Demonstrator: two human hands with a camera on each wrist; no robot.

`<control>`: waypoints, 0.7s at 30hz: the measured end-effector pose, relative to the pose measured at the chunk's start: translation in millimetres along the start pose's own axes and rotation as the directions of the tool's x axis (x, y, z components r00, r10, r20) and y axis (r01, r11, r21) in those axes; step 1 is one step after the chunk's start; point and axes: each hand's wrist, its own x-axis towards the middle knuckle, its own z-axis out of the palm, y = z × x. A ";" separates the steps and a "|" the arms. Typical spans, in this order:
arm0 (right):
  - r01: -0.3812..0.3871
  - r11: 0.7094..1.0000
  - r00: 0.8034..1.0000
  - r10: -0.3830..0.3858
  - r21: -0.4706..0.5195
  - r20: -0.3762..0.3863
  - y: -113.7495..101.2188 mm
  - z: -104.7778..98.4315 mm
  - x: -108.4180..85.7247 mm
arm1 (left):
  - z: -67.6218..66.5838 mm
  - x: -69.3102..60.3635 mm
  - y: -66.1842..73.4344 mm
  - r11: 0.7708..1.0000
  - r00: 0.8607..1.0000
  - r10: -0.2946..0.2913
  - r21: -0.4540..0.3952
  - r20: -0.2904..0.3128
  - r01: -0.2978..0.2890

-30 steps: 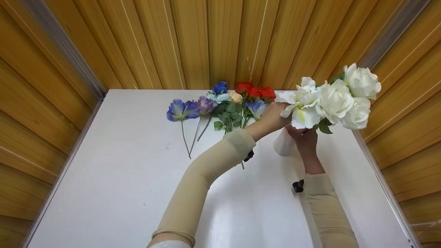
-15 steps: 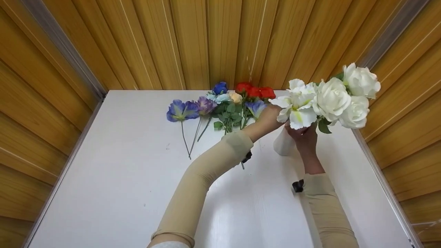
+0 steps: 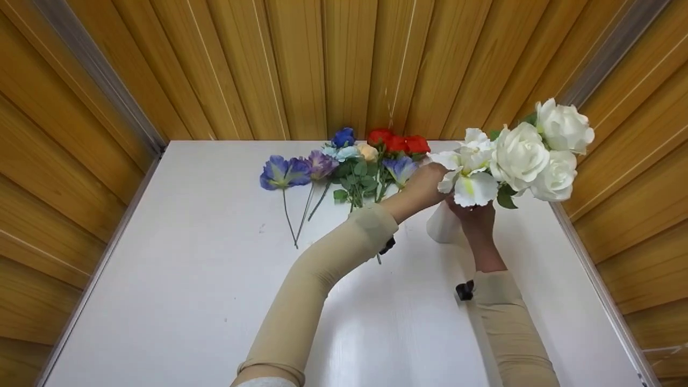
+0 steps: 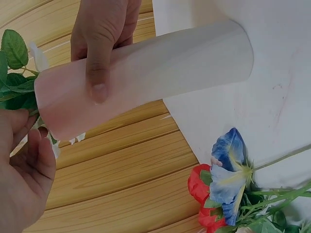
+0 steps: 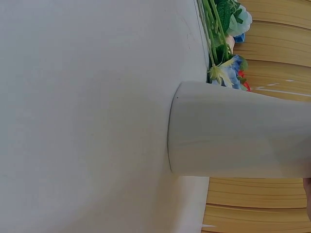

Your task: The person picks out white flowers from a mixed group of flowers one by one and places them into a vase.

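Observation:
A tall white vase (image 4: 184, 63) stands on the white table, its mouth tinted pink in the left wrist view. Fingers and thumb of my right hand (image 3: 477, 219) wrap the vase near its mouth. At that mouth my left hand (image 3: 427, 185) pinches a white iris (image 3: 472, 169) by its stem, just under the bloom; the fingertips are partly hidden in the head view. Several white roses (image 3: 518, 156) lean out of the vase to the right, with green leaves (image 4: 17, 73) below them. Only a sliver of the right hand (image 5: 308, 194) shows in the right wrist view.
Left of the vase lie a blue-purple flower (image 3: 285, 172), a purple flower (image 3: 322, 164), red flowers (image 3: 398, 142), a dark blue rose (image 3: 343, 137) and a peach rose (image 3: 368, 152). Wooden-panelled walls (image 3: 301, 64) enclose the white table (image 3: 188, 269).
The white iris and my left hand shifted slightly left, then back right. The white roses swayed a little with them. My right hand and the vase stayed still.

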 end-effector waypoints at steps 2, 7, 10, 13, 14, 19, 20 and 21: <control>-0.010 1.000 1.000 0.010 -0.004 0.010 -0.1 -0.6 -0.1 | 2.5 2.0 1.2 0.999 0.999 -0.032 -0.043 0.022 0.033; 0.052 0.988 0.999 -0.053 -0.148 -0.002 0.3 -1.9 0.1 | 8.2 2.5 4.3 0.994 0.994 -0.097 -0.051 0.051 0.100; 0.086 0.979 0.996 -0.087 -0.185 -0.001 1.1 -2.4 0.6 | 11.5 1.6 5.1 0.991 0.991 -0.122 -0.053 0.063 0.125; 0.087 0.980 0.996 -0.089 -0.182 -0.005 1.8 -2.9 0.6 | 14.3 1.6 5.4 0.993 0.991 -0.114 -0.028 0.067 0.116; 0.084 0.982 0.996 -0.086 -0.171 -0.004 1.8 -3.2 0.4 | 15.3 1.6 5.1 0.994 0.993 -0.104 -0.012 0.064 0.105; 0.069 0.985 0.998 -0.070 -0.159 -0.002 2.2 -4.4 0.4 | 18.8 1.4 3.0 0.998 0.997 -0.052 0.045 0.056 0.050; 0.076 0.985 0.997 -0.077 -0.155 -0.001 2.3 -4.4 0.4 | 19.1 1.0 2.2 0.998 0.997 -0.053 0.029 0.056 0.052; 0.086 0.986 0.996 -0.088 -0.143 -0.009 2.5 -4.1 0.0 | 19.2 0.6 1.5 0.999 0.997 -0.049 0.017 0.056 0.048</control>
